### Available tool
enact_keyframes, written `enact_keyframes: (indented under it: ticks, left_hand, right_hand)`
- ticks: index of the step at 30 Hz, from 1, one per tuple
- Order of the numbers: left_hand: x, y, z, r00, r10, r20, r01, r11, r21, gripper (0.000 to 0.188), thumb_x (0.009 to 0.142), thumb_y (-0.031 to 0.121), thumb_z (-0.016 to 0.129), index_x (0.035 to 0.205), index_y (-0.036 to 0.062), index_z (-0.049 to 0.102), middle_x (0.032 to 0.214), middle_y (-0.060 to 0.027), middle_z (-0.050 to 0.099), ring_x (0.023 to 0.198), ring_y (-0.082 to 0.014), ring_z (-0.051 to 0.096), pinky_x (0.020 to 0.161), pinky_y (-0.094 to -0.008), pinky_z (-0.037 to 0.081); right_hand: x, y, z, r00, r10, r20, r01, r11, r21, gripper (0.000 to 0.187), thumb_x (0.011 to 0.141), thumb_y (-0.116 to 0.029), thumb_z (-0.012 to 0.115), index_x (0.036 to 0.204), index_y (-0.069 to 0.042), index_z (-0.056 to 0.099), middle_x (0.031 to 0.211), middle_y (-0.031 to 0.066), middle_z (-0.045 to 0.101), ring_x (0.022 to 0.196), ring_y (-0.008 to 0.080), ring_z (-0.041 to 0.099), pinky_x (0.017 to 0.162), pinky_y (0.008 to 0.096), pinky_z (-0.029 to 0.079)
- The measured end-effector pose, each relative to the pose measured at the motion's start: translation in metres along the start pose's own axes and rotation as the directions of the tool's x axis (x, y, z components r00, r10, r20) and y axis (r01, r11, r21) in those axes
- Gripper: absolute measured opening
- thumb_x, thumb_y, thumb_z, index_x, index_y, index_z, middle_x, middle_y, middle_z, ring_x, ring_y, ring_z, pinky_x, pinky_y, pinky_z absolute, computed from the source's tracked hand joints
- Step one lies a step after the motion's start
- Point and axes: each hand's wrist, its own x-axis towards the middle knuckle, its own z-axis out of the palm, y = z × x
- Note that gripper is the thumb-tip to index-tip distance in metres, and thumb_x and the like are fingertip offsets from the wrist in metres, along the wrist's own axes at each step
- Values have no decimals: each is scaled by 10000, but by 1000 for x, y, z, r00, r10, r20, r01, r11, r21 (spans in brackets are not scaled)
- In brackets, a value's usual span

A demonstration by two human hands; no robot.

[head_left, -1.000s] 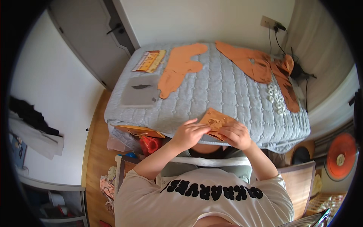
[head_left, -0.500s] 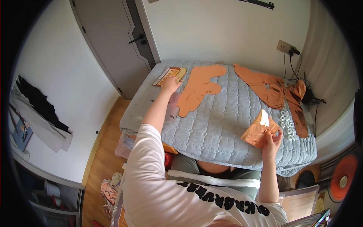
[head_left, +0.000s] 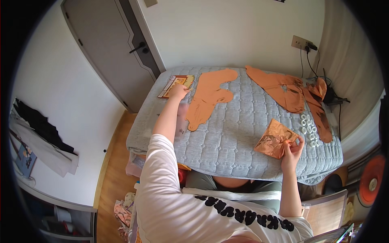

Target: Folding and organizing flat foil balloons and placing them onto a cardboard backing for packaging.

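My right hand (head_left: 291, 155) pinches the near right edge of a folded, shiny copper-coloured foil sheet (head_left: 275, 139), held over the near right part of the quilted grey mattress (head_left: 227, 148). My left arm stretches to the far left. My left hand (head_left: 178, 92) is at the near right edge of a flat printed card (head_left: 166, 88) in brown and yellow, its fingers closed at that edge. Right of the card lies a flat, uninflated copper foil balloon (head_left: 206, 91). Partly behind my left forearm is a clear plastic bag (head_left: 182, 125).
More flat copper foil balloons (head_left: 279, 89) lie at the far right, beside several small white rings (head_left: 310, 130). Black cables (head_left: 309, 60) hang from a wall socket (head_left: 300, 41) to a dark device (head_left: 332, 97) by the mattress. A grey door (head_left: 101, 44) stands at the back left.
The folded foil has tilted in my right hand, and the bright glare on its top has gone. My left hand stays at the card. The whole view has shifted slightly.
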Motion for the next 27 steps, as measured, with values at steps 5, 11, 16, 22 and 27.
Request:
enact_keyframes:
  ticks: [5, 11, 16, 22, 27]
  left_hand:
    - [10, -16, 4, 999, 43, -13, -44, 998, -36, 273, 863, 407, 749, 1028, 197, 806, 1005, -103, 766, 938, -286, 729, 830, -423, 560]
    - [26, -14, 3, 1000, 0, 6, 0, 1000, 28, 209, 843, 322, 740, 970, 172, 811, 989, -119, 762, 948, -301, 727, 823, -445, 569]
    - [14, 1, -6, 994, 54, -93, -53, 998, 17, 189, 834, 310, 748, 922, 155, 810, 994, -119, 762, 943, -315, 724, 826, -449, 575]
    - [-24, 43, -50, 839, 212, -501, -217, 975, 49, 219, 883, 314, 749, 873, 95, 749, 959, -113, 720, 900, -319, 691, 786, -446, 549]
    - [-96, 103, -117, 660, 154, -735, -541, 776, -324, 228, 978, 231, 679, 869, 32, 659, 868, -43, 645, 810, -183, 627, 706, -345, 500]
  right_hand:
    - [0, 0, 5, 1000, -6, -8, 7, 1000, 29, 535, 943, 68, 651, 1381, -64, 374, 1106, 104, 685, 961, 119, 634, 880, 247, 484]
    - [0, 1, 5, 1000, -1, 3, 1, 999, 37, 535, 939, 79, 644, 1379, -67, 377, 1090, 88, 679, 941, 104, 622, 873, 238, 480]
    - [-2, -3, 4, 1000, 11, -15, -11, 1000, 18, 541, 935, 88, 642, 1380, -71, 379, 1052, 68, 674, 916, 90, 614, 856, 226, 475]
    - [-5, -2, -2, 999, 26, -39, -28, 999, -43, 560, 932, 88, 648, 1389, -92, 382, 1008, 66, 675, 851, 83, 608, 774, 215, 488]
    - [-2, -4, 6, 998, 41, -39, -40, 998, 47, 572, 923, 79, 663, 1385, -108, 381, 960, 63, 664, 742, 71, 579, 613, 195, 475]
